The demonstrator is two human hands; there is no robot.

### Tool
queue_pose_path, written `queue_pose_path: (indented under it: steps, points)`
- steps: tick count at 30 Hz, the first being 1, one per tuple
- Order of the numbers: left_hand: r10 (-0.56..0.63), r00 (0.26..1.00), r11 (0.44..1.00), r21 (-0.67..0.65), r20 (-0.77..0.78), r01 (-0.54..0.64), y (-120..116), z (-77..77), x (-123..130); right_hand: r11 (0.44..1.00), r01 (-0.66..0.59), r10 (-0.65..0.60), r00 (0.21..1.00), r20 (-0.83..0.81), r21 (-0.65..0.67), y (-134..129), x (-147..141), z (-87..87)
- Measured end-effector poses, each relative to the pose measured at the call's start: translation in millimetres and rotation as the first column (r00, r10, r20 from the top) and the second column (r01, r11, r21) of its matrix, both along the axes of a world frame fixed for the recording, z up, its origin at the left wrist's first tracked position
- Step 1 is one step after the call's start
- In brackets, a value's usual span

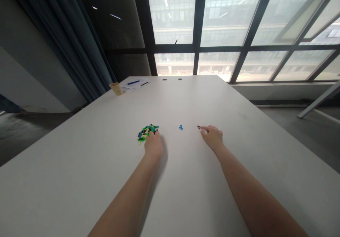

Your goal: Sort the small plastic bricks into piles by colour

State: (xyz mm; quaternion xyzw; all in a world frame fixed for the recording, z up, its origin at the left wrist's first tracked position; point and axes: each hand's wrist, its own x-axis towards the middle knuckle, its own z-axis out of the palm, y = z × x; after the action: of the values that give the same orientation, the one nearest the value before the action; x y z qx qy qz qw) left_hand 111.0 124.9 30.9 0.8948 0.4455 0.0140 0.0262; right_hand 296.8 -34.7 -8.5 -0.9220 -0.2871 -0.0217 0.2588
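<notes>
The left hand (153, 145) is resting its fingertips on the near edge of a heap of small plastic building bricks (147, 132), mostly green with some blue, black and yellow, lying on a white table (79, 166). Whether those fingers are closing on a brick is hard to tell from this view. The right hand (212, 137) is lying well apart at the left hand's 3 o'clock, with its index finger stretched toward 9 o'clock. A small dark speck (198, 126) is showing at that fingertip, but it is too small to identify, and it could be a brick or a fingernail.

Between the hands, a small cluster of blue bricks (181, 127) is sitting apart from the heap, at the heap's 3 o'clock. The heap is remaining far larger than this cluster.

Toward 11 o'clock, at the far corner of the table, a tan paper cup (116, 88) is standing beside white papers (134, 85) with a blue pen (133, 82) lying on them.
</notes>
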Motion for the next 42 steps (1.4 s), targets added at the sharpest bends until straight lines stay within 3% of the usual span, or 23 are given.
queue_pose_path:
  steps: [5,10,13,16,19,22,25,28,31,37,42]
  points:
    - [-0.069,0.997,0.998,0.012,0.036,0.069,1.6,-3.4,1.5,1.000,-0.014,0.014,1.000,0.011,0.018,-0.4,-2.2,-0.2]
    - [-0.049,0.995,0.999,0.003,0.083,0.049,1.6,-3.4,2.5,0.999,-0.034,0.034,0.999,0.001,-0.017,0.7,-1.3,-1.4]
    - [-0.073,0.990,0.997,0.024,0.117,0.071,1.4,-5.4,2.8,0.999,-0.026,0.027,1.000,-0.002,0.033,-0.5,0.3,-0.2]
    - [-0.130,0.966,0.991,0.022,0.222,0.128,-0.6,-8.7,3.5,0.993,-0.002,0.001,1.000,0.004,0.119,-3.7,0.5,2.1]
    - [-0.169,0.892,0.975,-0.060,0.419,0.213,-7.8,-10.7,5.5,0.975,-0.019,0.012,0.999,0.034,0.220,-6.0,-4.1,4.0]
    - [-0.202,0.737,0.909,-0.157,0.646,0.386,-20.4,-9.3,9.0,0.912,-0.121,0.122,0.992,0.023,0.391,-4.7,-15.5,6.0]
    - [-0.125,0.557,0.790,-0.257,0.821,0.557,-33.4,-5.8,12.5,0.783,-0.251,0.376,0.920,-0.112,0.570,-1.0,-31.8,10.5]
    - [0.032,0.460,0.675,-0.359,0.887,0.644,-41.2,-3.5,15.1,0.680,-0.351,0.550,0.824,-0.131,0.644,1.6,-46.5,16.9]
    - [0.146,0.399,0.613,-0.399,0.905,0.682,-43.4,-3.1,16.7,0.631,-0.409,0.587,0.808,-0.060,0.659,1.7,-54.3,21.2]
    - [0.195,0.362,0.551,-0.407,0.911,0.729,-44.5,-1.4,16.5,0.592,-0.418,0.575,0.818,0.003,0.689,1.2,-57.6,23.9]
    - [0.181,0.342,0.608,-0.378,0.922,0.698,-45.7,-0.1,14.7,0.564,-0.469,0.599,0.799,0.054,0.680,0.0,-60.3,29.6]
